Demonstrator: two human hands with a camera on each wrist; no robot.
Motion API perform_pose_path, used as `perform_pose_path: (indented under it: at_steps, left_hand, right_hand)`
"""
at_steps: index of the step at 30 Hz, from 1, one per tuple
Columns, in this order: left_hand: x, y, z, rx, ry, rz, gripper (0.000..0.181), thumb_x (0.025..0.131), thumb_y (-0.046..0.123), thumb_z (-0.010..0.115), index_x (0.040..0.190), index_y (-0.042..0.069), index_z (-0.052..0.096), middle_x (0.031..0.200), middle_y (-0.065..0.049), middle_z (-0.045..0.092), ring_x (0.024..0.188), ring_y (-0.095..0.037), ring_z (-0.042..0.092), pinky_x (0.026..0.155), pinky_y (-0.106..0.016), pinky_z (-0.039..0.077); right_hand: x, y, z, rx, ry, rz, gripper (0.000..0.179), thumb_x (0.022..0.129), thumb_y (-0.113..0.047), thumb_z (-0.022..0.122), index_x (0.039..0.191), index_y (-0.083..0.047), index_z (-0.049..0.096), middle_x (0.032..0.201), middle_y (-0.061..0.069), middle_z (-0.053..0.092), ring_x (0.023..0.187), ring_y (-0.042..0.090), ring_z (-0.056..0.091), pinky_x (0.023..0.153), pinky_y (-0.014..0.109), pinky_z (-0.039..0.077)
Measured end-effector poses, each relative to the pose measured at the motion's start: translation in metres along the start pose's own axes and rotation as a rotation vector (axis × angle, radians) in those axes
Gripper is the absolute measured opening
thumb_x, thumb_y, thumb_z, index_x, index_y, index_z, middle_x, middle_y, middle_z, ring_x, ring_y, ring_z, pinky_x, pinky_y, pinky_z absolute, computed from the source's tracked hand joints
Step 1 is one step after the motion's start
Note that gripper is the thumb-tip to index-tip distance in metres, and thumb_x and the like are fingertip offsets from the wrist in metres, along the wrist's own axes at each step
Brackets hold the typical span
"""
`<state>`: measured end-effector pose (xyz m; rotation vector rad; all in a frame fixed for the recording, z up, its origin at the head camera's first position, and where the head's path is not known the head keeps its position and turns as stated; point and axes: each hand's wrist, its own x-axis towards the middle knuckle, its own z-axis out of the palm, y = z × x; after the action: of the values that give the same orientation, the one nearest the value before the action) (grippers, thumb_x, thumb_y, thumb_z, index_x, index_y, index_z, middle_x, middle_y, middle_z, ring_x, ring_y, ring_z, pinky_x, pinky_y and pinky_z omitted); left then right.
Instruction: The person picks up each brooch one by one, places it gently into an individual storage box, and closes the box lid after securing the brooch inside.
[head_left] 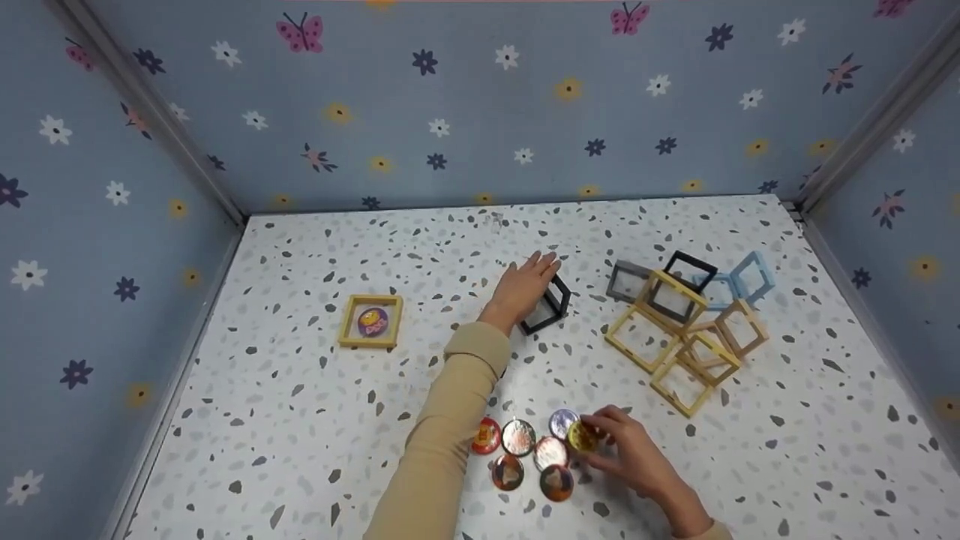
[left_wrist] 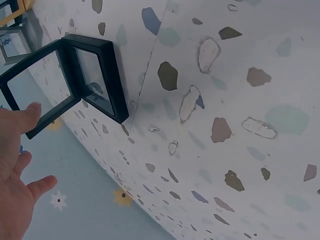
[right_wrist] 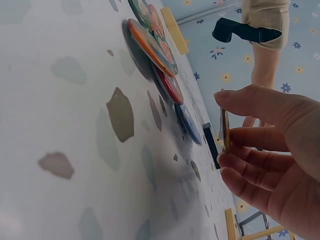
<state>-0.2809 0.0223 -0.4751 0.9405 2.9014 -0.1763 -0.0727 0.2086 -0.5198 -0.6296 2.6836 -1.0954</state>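
Observation:
My left hand (head_left: 523,289) reaches over a black hinged display frame (head_left: 556,307), which stands unfolded with clear film in its panels. In the left wrist view, a fingertip of that hand (left_wrist: 20,165) touches or overlaps the edge of the frame (left_wrist: 107,82); the other visible fingers stretch away from it. My right hand (head_left: 630,454) pinches a round yellow badge (head_left: 581,436) between thumb and fingers. Seen edge-on in the right wrist view, the badge (right_wrist: 225,127) is off the table. Beside it lie several round badges (head_left: 551,454), some overlapping.
On the left lies a yellow frame (head_left: 345,322) with a purple round badge (head_left: 373,322) inside. Several unfolded frames in yellow (head_left: 637,349), grey (head_left: 626,281), black (head_left: 690,262), blue (head_left: 752,277) and light wood (head_left: 742,330) cluster at the right. Patterned walls (head_left: 480,97) enclose the speckled table (head_left: 285,420).

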Motion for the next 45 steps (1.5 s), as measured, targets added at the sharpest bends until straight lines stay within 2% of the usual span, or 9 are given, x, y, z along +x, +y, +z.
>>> perform_pose_path:
  at_steps: [4,8,13,19,25,33,40,45]
  left_hand:
    - [0.005,0.003,-0.003,0.001,-0.013,0.013,0.058,0.090,0.006,0.047,0.141,0.013,0.020,0.146,-0.003,0.014,0.132,-0.021,0.014,0.098,-0.041,0.030]
    - [0.009,0.006,-0.004,0.014,-0.012,0.016,0.049,0.092,0.005,0.043,0.138,0.013,0.029,0.143,-0.004,0.024,0.131,-0.021,0.018,0.098,-0.039,0.030]
    - [0.012,0.007,-0.003,0.046,0.060,0.040,0.036,0.090,0.004,0.047,0.125,0.010,0.047,0.131,-0.005,0.042,0.125,-0.021,0.032,0.094,-0.037,0.036]
    - [0.010,0.006,0.000,0.063,0.140,0.058,0.026,0.087,0.003,0.052,0.112,0.008,0.057,0.117,-0.007,0.053,0.115,-0.020,0.044,0.084,-0.033,0.044]
    - [0.006,0.004,0.002,0.048,0.180,0.053,0.024,0.085,0.002,0.055,0.108,0.009,0.059,0.107,-0.005,0.056,0.096,-0.016,0.053,0.073,-0.029,0.047]
    - [-0.002,-0.002,0.005,-0.029,0.243,0.067,0.019,0.086,0.006,0.054,0.104,0.008,0.061,0.102,-0.005,0.058,0.092,-0.017,0.055,0.075,-0.029,0.046]
    - [-0.011,-0.007,0.007,-0.029,0.231,0.042,0.019,0.086,0.005,0.054,0.102,0.008,0.061,0.100,-0.005,0.059,0.089,-0.018,0.056,0.073,-0.030,0.046]
    - [-0.019,-0.012,0.008,-0.102,0.243,0.019,0.014,0.085,0.008,0.056,0.097,0.007,0.063,0.095,-0.006,0.060,0.083,-0.019,0.057,0.070,-0.030,0.046]
  right_hand:
    - [0.000,0.001,-0.001,-0.004,0.007,-0.011,0.046,0.075,-0.025,0.070,0.112,0.001,0.058,0.095,0.001,0.050,0.079,0.014,0.052,0.062,0.027,0.047]
    - [0.000,0.003,-0.001,0.011,0.023,-0.030,0.045,0.075,-0.022,0.070,0.111,0.002,0.058,0.094,0.002,0.050,0.078,0.015,0.052,0.062,0.028,0.047]
    - [-0.001,0.006,-0.001,0.008,0.036,-0.041,0.045,0.075,-0.024,0.070,0.110,0.002,0.058,0.093,0.001,0.051,0.078,0.014,0.052,0.061,0.027,0.047]
    - [-0.002,0.007,-0.001,0.001,0.020,-0.020,0.045,0.075,-0.024,0.070,0.110,0.001,0.058,0.094,0.001,0.050,0.078,0.014,0.052,0.061,0.027,0.047]
    - [-0.001,0.008,-0.001,0.015,0.024,-0.012,0.046,0.075,-0.024,0.070,0.110,0.002,0.058,0.093,0.001,0.051,0.078,0.013,0.051,0.061,0.027,0.047]
    - [0.002,0.011,-0.002,-0.013,0.048,-0.026,0.044,0.074,-0.018,0.071,0.111,0.003,0.058,0.093,0.002,0.051,0.076,0.014,0.052,0.060,0.028,0.047]
    - [0.006,0.013,-0.003,-0.018,0.058,-0.024,0.045,0.074,-0.019,0.071,0.111,0.003,0.058,0.093,0.002,0.051,0.076,0.014,0.052,0.061,0.027,0.047]
    - [0.010,0.015,-0.004,-0.035,0.062,-0.024,0.045,0.073,-0.017,0.072,0.110,0.004,0.058,0.092,0.002,0.051,0.076,0.014,0.052,0.061,0.026,0.046]
